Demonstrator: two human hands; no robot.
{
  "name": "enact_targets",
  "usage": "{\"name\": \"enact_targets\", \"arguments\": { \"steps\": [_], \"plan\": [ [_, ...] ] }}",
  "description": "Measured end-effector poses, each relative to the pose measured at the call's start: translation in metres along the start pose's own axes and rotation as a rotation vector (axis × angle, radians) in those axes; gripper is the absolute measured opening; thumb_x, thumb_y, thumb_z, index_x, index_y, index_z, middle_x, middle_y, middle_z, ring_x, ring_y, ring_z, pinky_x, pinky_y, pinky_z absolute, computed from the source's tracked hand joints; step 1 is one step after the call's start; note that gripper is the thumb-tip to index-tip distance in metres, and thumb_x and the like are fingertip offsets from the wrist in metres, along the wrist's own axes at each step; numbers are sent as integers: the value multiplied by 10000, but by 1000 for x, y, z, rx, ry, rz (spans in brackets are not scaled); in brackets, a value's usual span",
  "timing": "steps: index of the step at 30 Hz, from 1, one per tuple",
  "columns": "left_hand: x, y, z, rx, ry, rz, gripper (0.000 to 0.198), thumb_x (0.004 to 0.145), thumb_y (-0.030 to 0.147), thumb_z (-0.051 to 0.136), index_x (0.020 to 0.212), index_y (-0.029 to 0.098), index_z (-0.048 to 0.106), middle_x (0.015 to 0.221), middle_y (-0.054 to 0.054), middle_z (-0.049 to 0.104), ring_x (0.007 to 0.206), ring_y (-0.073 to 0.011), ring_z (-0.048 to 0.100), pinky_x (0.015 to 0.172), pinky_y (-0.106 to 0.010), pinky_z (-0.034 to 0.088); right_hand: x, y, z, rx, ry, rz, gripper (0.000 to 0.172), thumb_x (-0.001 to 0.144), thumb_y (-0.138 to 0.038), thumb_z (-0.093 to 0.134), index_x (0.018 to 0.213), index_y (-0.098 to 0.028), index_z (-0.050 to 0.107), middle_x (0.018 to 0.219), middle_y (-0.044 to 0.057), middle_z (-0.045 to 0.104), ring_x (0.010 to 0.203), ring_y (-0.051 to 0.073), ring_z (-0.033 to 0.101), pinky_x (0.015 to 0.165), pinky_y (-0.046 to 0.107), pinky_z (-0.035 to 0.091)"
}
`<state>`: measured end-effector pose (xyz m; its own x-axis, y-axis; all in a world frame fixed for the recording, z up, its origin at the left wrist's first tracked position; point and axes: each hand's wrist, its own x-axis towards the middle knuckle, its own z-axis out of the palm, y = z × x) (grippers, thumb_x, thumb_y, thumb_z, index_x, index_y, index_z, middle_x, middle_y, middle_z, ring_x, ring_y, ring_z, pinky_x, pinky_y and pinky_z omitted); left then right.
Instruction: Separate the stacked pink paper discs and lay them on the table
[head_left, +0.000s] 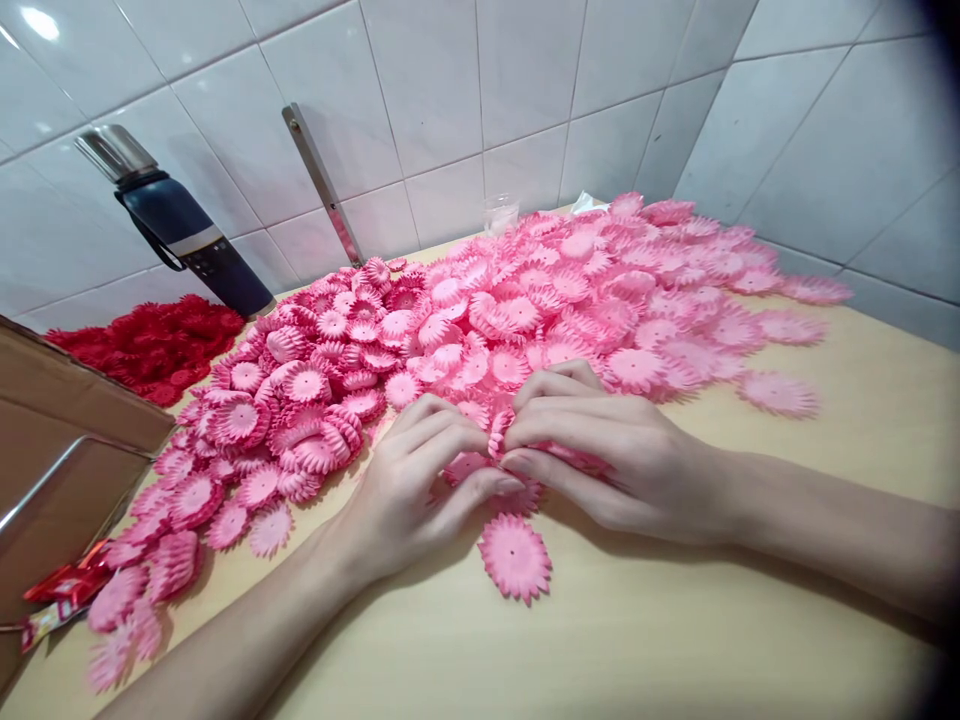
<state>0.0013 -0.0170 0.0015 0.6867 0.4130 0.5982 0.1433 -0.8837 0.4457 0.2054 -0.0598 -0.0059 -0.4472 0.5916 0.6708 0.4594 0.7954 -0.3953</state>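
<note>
Head view: pinching a flower (496, 432) on edge between thumb and index finger of right hand (626, 455), touching its other side with curled fingers of left hand (424, 470); being unable to tell whether gripping there too. Working over the table (675, 640), between a loose flower (515, 558) and the pile (570, 285).

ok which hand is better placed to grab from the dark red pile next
Probably the left hand: it is nearer the dark red pile, while the right hand sits farther off. Both hands' fingertips are at a pink piece, though.
</note>
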Motion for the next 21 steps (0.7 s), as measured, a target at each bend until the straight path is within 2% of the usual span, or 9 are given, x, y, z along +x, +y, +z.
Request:
{"name": "enact_targets", "arguments": {
  "steps": [9,21],
  "plan": [
    [-1,-5,-1,-53,11,1,64,810,91,695,841,133,658,773,-71,662,794,-180,566,685,-297,511,-1,0,0,8,-15,-10,113,949,-135,514,879,-134,603,713,32,596,732,159,504,716,349,351],
    [0,-6,-1,-113,-12,-3,128,801,24,667,863,137,669,802,-64,683,806,-172,574,708,-302,519,-1,0,-1,-13,-27,-12,97,949,-148,522,890,-136,597,715,30,594,746,161,507,731,354,351]
  ]
}}
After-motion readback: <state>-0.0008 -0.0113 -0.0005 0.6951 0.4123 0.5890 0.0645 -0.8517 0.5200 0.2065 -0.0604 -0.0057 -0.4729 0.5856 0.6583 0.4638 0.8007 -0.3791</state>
